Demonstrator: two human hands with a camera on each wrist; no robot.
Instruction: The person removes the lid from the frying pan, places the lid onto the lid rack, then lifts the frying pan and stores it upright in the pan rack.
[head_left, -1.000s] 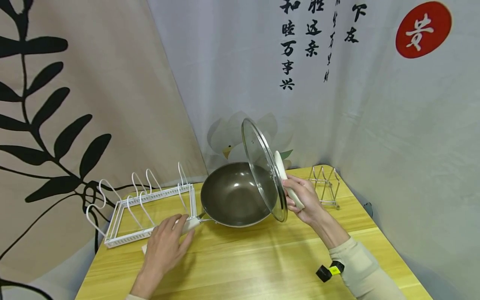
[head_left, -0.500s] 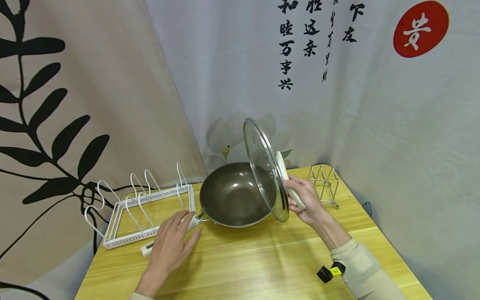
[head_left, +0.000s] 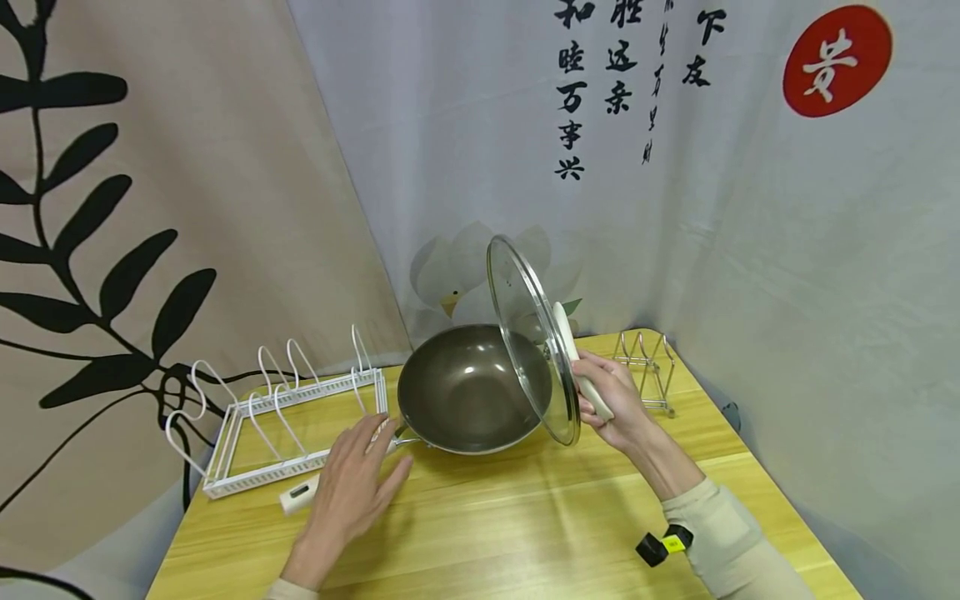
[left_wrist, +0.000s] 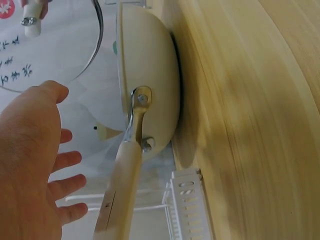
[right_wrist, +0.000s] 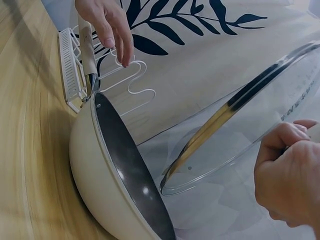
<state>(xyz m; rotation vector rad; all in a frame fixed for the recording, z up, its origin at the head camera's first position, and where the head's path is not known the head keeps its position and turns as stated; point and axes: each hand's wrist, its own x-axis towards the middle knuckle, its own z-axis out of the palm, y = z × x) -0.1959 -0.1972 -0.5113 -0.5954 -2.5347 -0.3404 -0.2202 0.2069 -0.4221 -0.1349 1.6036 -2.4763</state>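
Note:
A cream wok (head_left: 465, 404) with a dark inside stands on the wooden table, its pale handle (head_left: 300, 493) pointing to the left front. Over that handle hovers my left hand (head_left: 352, 483), fingers spread and loosely extended; the left wrist view shows a gap between palm and handle (left_wrist: 121, 182). My right hand (head_left: 611, 400) grips the white handle (head_left: 564, 329) of a glass lid (head_left: 517, 304). The lid is tilted nearly on edge over the wok's right side. In the right wrist view its metal-banded rim (right_wrist: 215, 117) comes down close to the wok's rim.
To the left of the wok lies a white rack (head_left: 262, 477) with upright wire loops, close beside the wok's handle. A small metal wire rack (head_left: 660, 404) stands at the table's back right. Printed cloth (head_left: 465, 125) hangs right behind the table (head_left: 510, 533).
My left hand has slid rightward above the handle toward the wok, uncovering more of the handle's end. My right hand and the lid are nearly still.

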